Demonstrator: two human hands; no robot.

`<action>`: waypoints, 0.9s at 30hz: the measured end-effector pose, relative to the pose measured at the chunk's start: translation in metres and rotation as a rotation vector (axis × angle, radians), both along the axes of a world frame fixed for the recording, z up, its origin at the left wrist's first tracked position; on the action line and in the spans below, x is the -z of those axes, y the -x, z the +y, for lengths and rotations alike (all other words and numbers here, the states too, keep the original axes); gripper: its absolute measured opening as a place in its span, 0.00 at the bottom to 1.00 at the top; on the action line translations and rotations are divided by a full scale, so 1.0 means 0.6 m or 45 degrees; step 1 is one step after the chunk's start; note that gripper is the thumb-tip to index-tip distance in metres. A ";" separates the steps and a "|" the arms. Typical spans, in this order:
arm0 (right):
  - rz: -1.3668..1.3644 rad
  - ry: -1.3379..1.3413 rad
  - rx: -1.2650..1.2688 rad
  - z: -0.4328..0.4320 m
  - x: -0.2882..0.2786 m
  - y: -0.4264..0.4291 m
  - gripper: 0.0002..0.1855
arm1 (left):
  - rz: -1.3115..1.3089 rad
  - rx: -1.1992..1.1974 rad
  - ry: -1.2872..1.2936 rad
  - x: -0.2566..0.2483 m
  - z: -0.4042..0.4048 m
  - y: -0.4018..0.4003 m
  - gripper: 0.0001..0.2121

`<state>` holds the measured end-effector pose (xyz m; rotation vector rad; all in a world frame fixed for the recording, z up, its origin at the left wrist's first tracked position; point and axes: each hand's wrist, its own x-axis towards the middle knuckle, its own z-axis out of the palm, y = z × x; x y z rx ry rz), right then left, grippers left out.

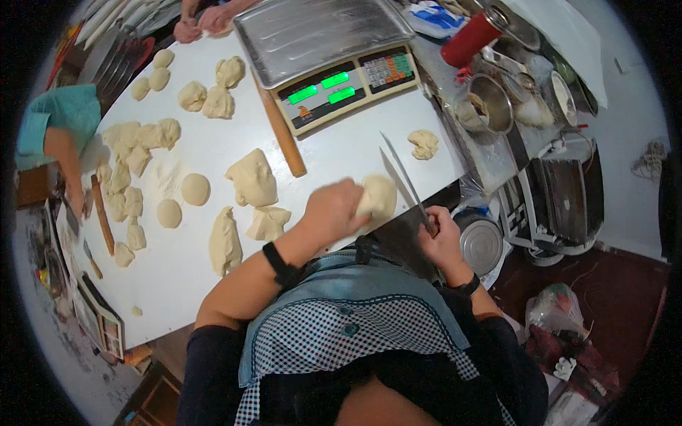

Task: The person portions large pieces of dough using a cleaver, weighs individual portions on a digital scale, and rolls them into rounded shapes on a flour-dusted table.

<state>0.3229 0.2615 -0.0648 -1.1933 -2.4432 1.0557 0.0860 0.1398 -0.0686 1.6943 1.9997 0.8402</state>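
Note:
My left hand (pixel 335 209) grips a lump of dough (pixel 379 196), slightly blurred, at the near edge of the white table (pixel 351 154). In my right hand (pixel 443 239), just past the table edge, is the handle of a knife. Its long blade (pixel 400 166) points away from me over the tabletop, beside the dough. A smaller piece of dough (pixel 423 145) lies to the right of the blade. Left of my left hand rest a large dough block (pixel 254 178), a torn piece (pixel 267 222) and a long strip (pixel 225 242).
A digital scale (pixel 346 93) with a metal tray stands at the back, a wooden rolling pin (pixel 282 133) against it. Dough balls (pixel 195 189) and several pieces (pixel 128 144) spread leftward. Another person's arm (pixel 64 154) and hands (pixel 213 21) are across the table. A red flask (pixel 471 40) lies right.

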 end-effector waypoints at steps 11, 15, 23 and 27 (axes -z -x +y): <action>0.029 -0.186 -0.091 0.037 -0.053 0.026 0.08 | 0.071 -0.286 0.377 0.010 0.086 0.020 0.31; -0.114 -0.318 -0.237 0.044 -0.047 0.018 0.09 | 0.064 -0.201 0.472 0.009 0.077 -0.020 0.36; -0.386 -0.352 -0.470 0.073 -0.106 0.020 0.07 | 0.057 -0.223 0.367 0.036 0.101 -0.017 0.34; -0.382 -0.343 -0.666 0.092 -0.100 0.035 0.06 | 0.030 -0.224 0.403 0.044 0.106 -0.021 0.27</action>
